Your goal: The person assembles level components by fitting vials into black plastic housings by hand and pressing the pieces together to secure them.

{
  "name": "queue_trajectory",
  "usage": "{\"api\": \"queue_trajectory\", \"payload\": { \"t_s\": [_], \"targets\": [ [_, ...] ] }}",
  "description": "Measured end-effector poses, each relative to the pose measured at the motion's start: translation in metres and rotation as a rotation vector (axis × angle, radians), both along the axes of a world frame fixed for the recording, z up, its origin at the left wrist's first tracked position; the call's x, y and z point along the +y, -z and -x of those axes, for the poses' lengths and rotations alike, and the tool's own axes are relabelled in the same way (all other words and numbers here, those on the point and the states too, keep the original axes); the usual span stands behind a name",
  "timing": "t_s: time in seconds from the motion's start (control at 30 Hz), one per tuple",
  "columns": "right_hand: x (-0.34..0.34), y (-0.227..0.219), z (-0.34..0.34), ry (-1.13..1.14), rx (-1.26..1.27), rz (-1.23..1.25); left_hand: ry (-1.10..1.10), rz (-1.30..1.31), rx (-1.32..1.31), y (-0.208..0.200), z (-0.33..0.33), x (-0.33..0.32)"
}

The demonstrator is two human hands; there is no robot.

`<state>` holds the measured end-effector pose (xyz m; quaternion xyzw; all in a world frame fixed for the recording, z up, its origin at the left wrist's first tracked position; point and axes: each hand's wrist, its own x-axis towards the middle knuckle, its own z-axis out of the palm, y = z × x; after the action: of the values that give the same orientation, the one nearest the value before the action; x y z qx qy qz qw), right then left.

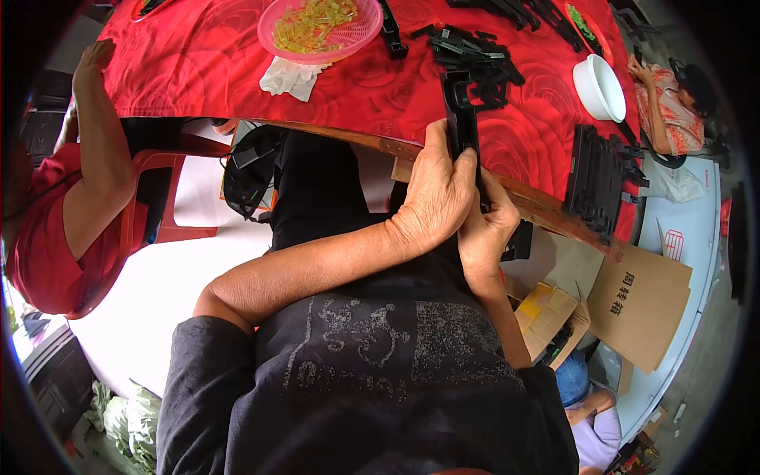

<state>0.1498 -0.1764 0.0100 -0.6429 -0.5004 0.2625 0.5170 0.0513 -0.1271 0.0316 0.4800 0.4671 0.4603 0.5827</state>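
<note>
A long black plastic part [458, 99] stands out over the table's front edge, gripped in both of my hands. My left hand [434, 194] is closed around its near portion, with the thumb lying along it. Just to the right and slightly lower, my right hand [484, 233] has its fingers bent against the same part near its lower end. The palms and fingers hide much of that end. Right beyond the part lies a loose pile of small black plastic pieces [495, 67] on the red tablecloth [190, 71].
Farther left sit a pink basket [362, 30] of yellowish clear pieces and a white tissue [290, 77]. A white bowl [600, 89] and several long black parts [594, 182] lie to the right. Cardboard [641, 309] is below. One person [55, 229] sits at left, others at right.
</note>
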Motion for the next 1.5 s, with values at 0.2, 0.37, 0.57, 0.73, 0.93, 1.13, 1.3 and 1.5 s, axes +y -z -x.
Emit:
{"api": "queue_trajectory", "payload": {
  "t_s": [0.2, 0.37, 0.57, 0.73, 0.93, 1.13, 1.3, 1.5],
  "targets": [
    [0.002, -0.006, 0.001, -0.006, -0.133, -0.038, -0.032, -0.010, 0.043, 0.008, -0.004, -0.002],
    [0.004, -0.007, -0.001, -0.004, -0.216, -0.054, -0.061, -0.001, 0.087, 0.009, -0.007, 0.000],
    [0.005, -0.006, -0.001, 0.006, -0.268, -0.056, -0.020, -0.023, 0.144, 0.010, -0.007, 0.003],
    [0.005, 0.000, -0.002, 0.004, -0.236, -0.059, -0.010, 0.047, 0.157, 0.009, -0.008, 0.004],
    [0.005, 0.003, -0.001, -0.002, -0.163, -0.043, -0.041, -0.027, 0.136, 0.017, -0.008, 0.007],
    [0.004, 0.005, 0.001, -0.013, -0.060, 0.026, 0.013, 0.020, 0.204, 0.008, -0.007, 0.011],
    [0.001, 0.001, 0.003, -0.065, -0.019, 0.017, 0.007, 0.000, 0.193, 0.020, -0.005, 0.015],
    [0.000, -0.001, -0.007, -0.015, 0.689, 0.245, 0.087, -0.147, 0.337, 0.035, -0.001, 0.019]
  ]
}}
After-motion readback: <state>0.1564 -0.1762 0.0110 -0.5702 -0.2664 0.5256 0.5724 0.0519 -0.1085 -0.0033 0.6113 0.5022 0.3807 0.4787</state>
